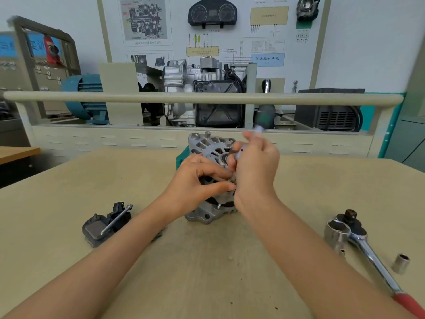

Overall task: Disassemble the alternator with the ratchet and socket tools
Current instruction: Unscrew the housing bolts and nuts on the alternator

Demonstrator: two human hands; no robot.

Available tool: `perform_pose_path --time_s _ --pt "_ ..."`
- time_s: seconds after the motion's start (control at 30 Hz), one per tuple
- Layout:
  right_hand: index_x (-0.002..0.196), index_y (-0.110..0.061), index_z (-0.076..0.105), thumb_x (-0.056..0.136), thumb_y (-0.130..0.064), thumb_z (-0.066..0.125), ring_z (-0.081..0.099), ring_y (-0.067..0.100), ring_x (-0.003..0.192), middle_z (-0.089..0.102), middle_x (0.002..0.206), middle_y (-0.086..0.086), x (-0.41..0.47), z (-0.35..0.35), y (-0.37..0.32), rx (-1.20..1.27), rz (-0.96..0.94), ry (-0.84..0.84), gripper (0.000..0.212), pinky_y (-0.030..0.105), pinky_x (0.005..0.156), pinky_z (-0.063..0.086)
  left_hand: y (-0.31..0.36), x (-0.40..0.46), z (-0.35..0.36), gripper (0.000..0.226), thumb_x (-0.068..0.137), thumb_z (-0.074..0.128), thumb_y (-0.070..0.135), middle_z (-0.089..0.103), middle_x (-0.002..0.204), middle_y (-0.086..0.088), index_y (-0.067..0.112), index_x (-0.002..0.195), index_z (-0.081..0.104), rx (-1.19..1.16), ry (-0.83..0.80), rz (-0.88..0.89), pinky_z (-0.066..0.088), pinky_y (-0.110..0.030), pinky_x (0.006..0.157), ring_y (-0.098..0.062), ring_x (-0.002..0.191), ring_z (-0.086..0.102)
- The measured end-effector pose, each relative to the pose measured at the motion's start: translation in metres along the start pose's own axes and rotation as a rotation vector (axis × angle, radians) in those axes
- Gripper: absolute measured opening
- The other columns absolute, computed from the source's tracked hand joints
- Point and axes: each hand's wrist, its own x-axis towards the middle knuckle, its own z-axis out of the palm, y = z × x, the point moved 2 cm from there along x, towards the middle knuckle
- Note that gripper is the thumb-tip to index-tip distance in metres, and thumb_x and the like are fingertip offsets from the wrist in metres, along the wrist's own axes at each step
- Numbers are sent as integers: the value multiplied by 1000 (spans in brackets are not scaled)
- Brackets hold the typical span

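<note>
My two bare forearms reach over the beige table (pixel 69 203) toward the alternator (pixel 210 143), which sits at the middle of the far half of the tabletop. Nearest me on the right, the ratchet (pixel 372 254) lies with its red grip toward the table's near edge and a large socket (pixel 337 233) touching its head; a small socket (pixel 400 263) stands just beside the handle. On the left, a black removed part (pixel 104 223) rests with a long bolt (pixel 116 219) lying across it. Farther in, my left hand (pixel 195 180) is on the alternator's face, thumb and fingers curled and pinching a small metal piece (pixel 231 179). My right hand (pixel 255 166) meets it there, fingers bent around a blurred, pale slim tool (pixel 258 129) that I cannot identify. Behind the table runs a beige rail (pixel 92 97), then a cutaway gearbox (pixel 202 88), a blue motor (pixel 80 95) and a wall display board (pixel 264 38).
</note>
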Motion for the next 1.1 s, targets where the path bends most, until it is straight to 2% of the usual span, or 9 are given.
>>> perform_pose_path --time_s 0.1,0.2,0.37,0.53,0.67,0.73,0.87,1.0,1.1 --pt "78 -20 36 103 -17 26 48 7 50 50 66 -3 -1 0 4 46 1 176 27 19 48 39 -2 0 0 15 62 69 42 61 76 34 47 75 64 -1 -4 -20 39 -37 92 2 88 48" --pt "75 -13 40 101 -10 26 44 9 42 51 49 -1 6 0 -7 106 167 111 30 18 39 36 -2 -1 1 16 61 64 52 62 73 29 48 77 63 44 13 -17 38 -33 90 -7 93 48" --pt "79 -8 53 98 -15 37 27 7 30 38 47 -3 14 11 -15 -162 229 -166 26 14 32 20 -4 -1 3 25 71 78 28 60 70 24 45 72 59 109 34 -7 33 -24 83 -3 86 46" --pt "85 -3 65 98 -37 44 22 6 27 35 46 -2 17 16 -16 -452 90 -526 42 13 32 18 -3 -1 2 25 75 75 25 62 91 14 45 85 64 61 19 -51 35 -37 100 -12 105 47" --pt "89 -9 70 95 -40 49 22 6 28 32 45 -4 18 12 -20 -528 139 -799 38 14 33 24 -4 0 1 16 73 74 34 60 102 12 36 88 73 -5 -13 -69 34 -45 105 -20 114 47" --pt "89 -11 70 95 -40 49 22 5 28 29 46 -4 19 11 -20 -511 184 -856 36 16 36 20 -2 1 1 15 70 72 37 62 99 15 43 84 73 -22 -16 -53 34 -47 106 -19 112 49" --pt "83 -8 61 96 -35 46 23 3 26 31 40 -9 20 8 -16 -360 251 -854 33 18 37 16 -1 2 3 24 63 69 50 60 96 29 42 85 69 -24 -11 -10 35 -42 104 -1 103 52" --pt "80 -9 54 98 -33 45 24 2 25 33 39 -11 19 6 -14 -260 263 -778 32 14 32 20 -2 4 4 31 61 67 52 62 90 16 33 85 70 -9 -6 -30 39 -50 98 -19 97 56" --pt "79 -9 54 98 -33 45 24 3 25 35 39 -11 16 6 -13 -239 244 -703 31 14 31 20 1 4 3 15 67 72 41 67 76 8 28 73 72 -11 -31 31 42 -55 91 -21 85 61"
